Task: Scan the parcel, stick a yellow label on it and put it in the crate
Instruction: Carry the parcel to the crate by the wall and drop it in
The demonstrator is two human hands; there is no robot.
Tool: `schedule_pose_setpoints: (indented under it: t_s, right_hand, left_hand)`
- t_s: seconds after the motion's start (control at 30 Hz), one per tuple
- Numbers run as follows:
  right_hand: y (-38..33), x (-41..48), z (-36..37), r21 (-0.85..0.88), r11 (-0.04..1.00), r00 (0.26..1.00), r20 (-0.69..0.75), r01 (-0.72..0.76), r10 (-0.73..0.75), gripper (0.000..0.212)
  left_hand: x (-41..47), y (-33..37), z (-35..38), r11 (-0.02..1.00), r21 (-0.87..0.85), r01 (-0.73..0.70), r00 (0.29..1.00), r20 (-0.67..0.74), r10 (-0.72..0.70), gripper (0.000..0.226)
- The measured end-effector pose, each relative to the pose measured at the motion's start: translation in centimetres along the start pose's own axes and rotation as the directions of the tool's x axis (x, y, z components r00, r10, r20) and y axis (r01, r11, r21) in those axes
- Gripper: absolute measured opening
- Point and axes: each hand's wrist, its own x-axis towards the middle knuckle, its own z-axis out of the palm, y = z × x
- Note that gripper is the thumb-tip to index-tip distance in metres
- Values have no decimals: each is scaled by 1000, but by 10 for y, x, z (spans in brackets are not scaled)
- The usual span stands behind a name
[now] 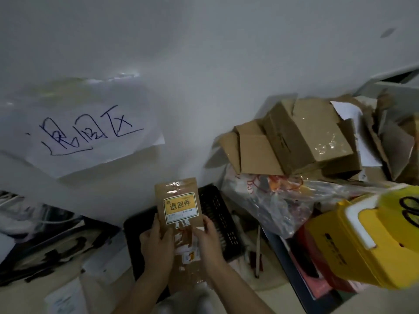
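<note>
Head view, lower centre of the frame: one flat brown parcel (179, 214) stands upright, its long axis running up and down the frame, and its top end points at the white wall. One yellow label (180, 207) sits on its face. Two hands grasp its lower part, left hand (156, 240) at its left edge, right hand (207, 237) at its right. One black crate (217, 220) lies behind it.

crate (217, 214): largely hidden behind parcel (179, 200) | yellow label (180, 207): small print unreadable | yellow box (371, 241): right of crate, cut by edge
</note>
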Motion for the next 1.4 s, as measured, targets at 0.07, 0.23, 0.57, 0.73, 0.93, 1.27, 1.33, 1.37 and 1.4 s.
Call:
schedule_pose_setpoints:
  t_s: [0.07,0.23,0.57,0.73,0.93,1.27,1.33,1.37,1.4]
  right_hand:
    - [27,18,0,23,999,999,-21,-33,33,34]
    - [90,67,-5,125,983,983,-103,-138,151,35]
    - [157,152,7,-81,976,977,-71,-204,199,34]
    - [191,187,8,-134,971,980,-17,-197,196,49]
    - [233,215,4,-177,967,965,156,-183,211,56]
    - [272,228,17,-249,934,944,145,-255,296,53]
    - [274,227,19,-270,921,938,130,-279,322,51]
    - [274,227,19,-276,914,931,124,-299,343,54]
    - [274,225,18,-274,910,927,121,-313,355,54]
  left_hand:
    - [20,-26,4,999,49,-4,1000,14,4,42]
    - [59,-80,16,994,103,26,993,108,-37,44]
    - [125,-159,30,993,69,95,993,70,-100,45]
    - [151,-193,41,984,64,167,986,22,-168,46]
    - [179,-232,49,976,-34,213,975,71,-211,38]
    - [200,-265,42,951,-90,295,955,72,-289,28]
    - [195,-271,37,938,-75,338,941,28,-336,25]
    - [193,-273,34,928,-89,362,932,13,-362,21]
    - [191,-276,31,917,-104,386,922,12,-387,19]
